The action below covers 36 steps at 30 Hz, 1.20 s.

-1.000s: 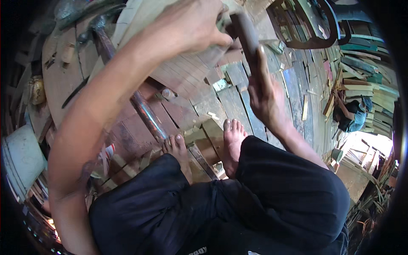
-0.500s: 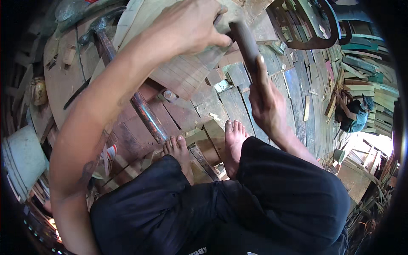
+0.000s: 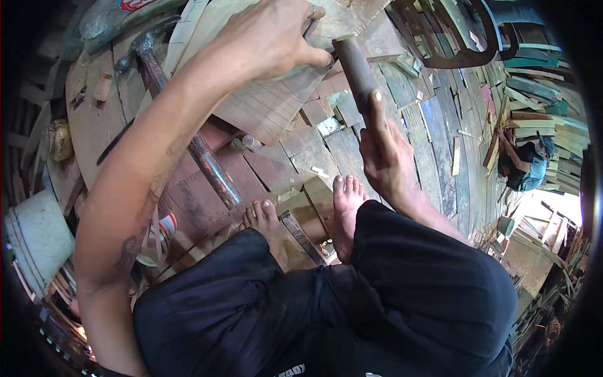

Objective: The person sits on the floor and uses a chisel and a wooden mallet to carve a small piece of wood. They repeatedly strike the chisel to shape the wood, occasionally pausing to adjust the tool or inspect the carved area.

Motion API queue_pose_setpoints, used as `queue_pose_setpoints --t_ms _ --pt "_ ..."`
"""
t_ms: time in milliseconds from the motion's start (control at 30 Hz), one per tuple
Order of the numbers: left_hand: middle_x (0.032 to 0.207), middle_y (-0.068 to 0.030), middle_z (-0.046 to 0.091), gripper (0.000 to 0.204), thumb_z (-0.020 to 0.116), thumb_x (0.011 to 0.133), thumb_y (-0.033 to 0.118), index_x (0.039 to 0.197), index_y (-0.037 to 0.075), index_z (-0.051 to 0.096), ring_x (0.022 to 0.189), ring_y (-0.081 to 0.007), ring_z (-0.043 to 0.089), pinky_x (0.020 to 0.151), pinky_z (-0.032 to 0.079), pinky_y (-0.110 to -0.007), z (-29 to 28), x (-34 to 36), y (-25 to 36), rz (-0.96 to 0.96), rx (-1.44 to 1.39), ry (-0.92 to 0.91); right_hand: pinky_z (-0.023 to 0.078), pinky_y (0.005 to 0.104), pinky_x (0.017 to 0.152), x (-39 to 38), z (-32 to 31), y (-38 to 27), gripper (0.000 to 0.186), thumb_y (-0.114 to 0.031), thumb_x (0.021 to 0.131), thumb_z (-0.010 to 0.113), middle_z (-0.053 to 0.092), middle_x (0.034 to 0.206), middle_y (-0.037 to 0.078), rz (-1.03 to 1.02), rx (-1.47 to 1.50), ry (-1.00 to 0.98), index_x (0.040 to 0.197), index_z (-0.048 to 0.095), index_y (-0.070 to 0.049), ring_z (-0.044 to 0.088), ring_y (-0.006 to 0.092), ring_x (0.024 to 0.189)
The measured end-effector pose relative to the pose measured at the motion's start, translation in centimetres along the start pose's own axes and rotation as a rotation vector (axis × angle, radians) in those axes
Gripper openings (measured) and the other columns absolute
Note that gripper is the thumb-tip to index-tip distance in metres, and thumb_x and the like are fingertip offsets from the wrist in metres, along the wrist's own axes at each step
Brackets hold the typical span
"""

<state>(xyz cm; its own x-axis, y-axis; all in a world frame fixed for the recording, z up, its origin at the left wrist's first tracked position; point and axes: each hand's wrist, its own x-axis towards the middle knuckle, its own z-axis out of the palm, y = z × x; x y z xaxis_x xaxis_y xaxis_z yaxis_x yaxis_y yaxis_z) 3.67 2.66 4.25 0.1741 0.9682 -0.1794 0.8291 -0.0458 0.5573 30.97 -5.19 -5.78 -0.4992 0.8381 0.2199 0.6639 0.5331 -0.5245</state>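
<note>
My left hand [image 3: 270,38] is stretched out to the top of the view, its fingers closed on the upper edge of a pale slatted wooden panel [image 3: 264,110]. Just right of it, my right hand [image 3: 386,157] grips the round wooden handle of a striking tool [image 3: 355,69]. The tool's top end is close beside the left fingers and its head is hidden. Both my bare feet [image 3: 345,207] rest on a wooden block [image 3: 308,210] below the panel.
A rusty metal pipe [image 3: 213,169] lies across the plank floor under my left arm. A hammer [image 3: 147,50] lies upper left and a white bucket [image 3: 38,235] stands far left. Another person [image 3: 524,166] crouches by stacked boards at the right.
My right hand and the tool handle have come down a little toward me. The left hand stays on the panel's edge.
</note>
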Motion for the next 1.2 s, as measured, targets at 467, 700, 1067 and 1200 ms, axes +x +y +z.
queue_pose_setpoints --t_ms 467,700,1067,1200 --pt "0.082 -0.0252 0.068 0.059 0.084 0.074 0.042 0.095 -0.01 0.067 0.078 -0.0377 0.068 0.075 0.054 -0.045 2.2 0.8 -2.4 0.144 0.085 0.17 0.052 0.0384 0.088 3.3 0.7 0.4 0.071 -0.009 0.1 0.066 0.063 0.117 0.017 0.105 0.173 0.127 0.163 0.035 -0.011 0.064 0.0248 0.098" --pt "0.084 -0.0255 0.068 0.059 0.083 0.074 0.041 0.1 -0.01 0.068 0.082 -0.0403 0.069 0.078 0.054 -0.047 1.7 1.2 -0.8 0.067 0.136 0.057 0.053 0.0474 0.085 0.2 3.3 1.3 0.079 -0.001 0.096 0.064 0.062 0.108 0.027 0.047 0.19 0.127 0.165 0.027 -0.011 0.063 0.0443 0.098" --pt "0.085 -0.0248 0.065 0.057 0.085 0.074 0.039 0.092 -0.01 0.064 0.079 -0.0348 0.065 0.076 0.052 -0.045 2.4 1.2 -2.3 0.176 0.033 0.112 0.057 0.0431 0.077 0.4 4.4 1.1 0.079 0.002 0.093 0.06 0.071 0.094 0.024 0.04 0.202 0.159 0.164 0.026 -0.006 0.073 0.0385 0.082" --pt "0.082 -0.0246 0.063 0.057 0.086 0.073 0.04 0.087 -0.01 0.06 0.076 -0.0345 0.064 0.074 0.051 -0.046 2.7 1.4 -3.5 0.343 -0.09 0.259 0.056 0.0401 0.073 2.0 3.4 -0.4 0.077 -0.002 0.095 0.062 0.071 0.094 0.026 0.074 0.198 0.104 0.164 0.028 -0.005 0.074 0.0371 0.082"
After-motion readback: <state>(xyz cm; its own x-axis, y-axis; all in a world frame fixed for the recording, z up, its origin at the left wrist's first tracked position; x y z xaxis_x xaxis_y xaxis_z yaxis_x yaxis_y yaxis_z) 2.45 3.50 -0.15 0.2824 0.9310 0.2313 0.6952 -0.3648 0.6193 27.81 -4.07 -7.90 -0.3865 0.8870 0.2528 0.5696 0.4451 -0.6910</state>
